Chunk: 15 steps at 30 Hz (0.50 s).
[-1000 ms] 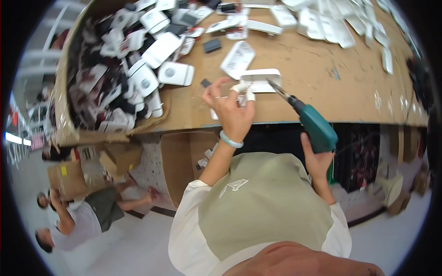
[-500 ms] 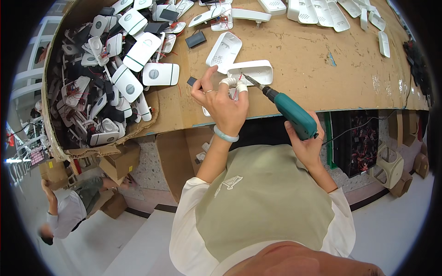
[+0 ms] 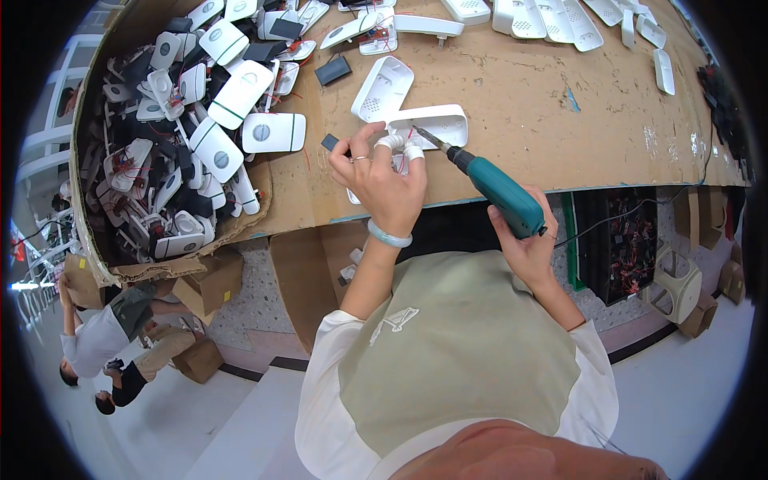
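Note:
My right hand is wrapped round a green electric screwdriver, whose dark bit slants left into a white plastic casing. This casing lies open side up near the table's front edge. My left hand is at its left end, with white tape round two fingers that pinch its near edge. A red wire shows by those fingertips; what lies under them is hidden. My other left fingers are raised. Just behind is another open white casing with small holes. A small dark block lies left of my left hand.
A cardboard box at left is piled with white casings, dark blocks and red wires. A black block and more white casings lie at the back. A cord runs right from the screwdriver. Two people are at far left.
The table and the things on it sit slightly further left in view. My hands and the screwdriver keep about the same pose at the casing. A second person now shows at far left.

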Tool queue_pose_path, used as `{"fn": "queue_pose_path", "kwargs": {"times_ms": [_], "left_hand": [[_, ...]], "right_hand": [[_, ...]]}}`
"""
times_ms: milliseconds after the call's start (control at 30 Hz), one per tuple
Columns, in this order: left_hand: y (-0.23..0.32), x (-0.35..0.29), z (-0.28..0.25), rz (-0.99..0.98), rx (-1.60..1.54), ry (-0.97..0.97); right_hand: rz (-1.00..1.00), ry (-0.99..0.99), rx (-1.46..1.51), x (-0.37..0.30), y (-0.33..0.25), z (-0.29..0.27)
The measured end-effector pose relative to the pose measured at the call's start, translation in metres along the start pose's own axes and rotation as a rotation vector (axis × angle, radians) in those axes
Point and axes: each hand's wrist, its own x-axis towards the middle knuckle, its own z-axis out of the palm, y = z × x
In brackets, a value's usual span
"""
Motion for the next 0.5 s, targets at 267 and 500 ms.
{"fn": "queue_pose_path", "kwargs": {"times_ms": [267,500], "left_hand": [[0.0015,0.0002,0.0001,0.006,0.039,-0.001],[0.0030,0.0009,-0.0006,-0.003,0.053,-0.018]], "right_hand": [[-0.018,-0.014,-0.033,0.0020,0.0011,-0.0009],[-0.060,-0.052,-0.069,0.0044,0.0008,-0.0038]]}}
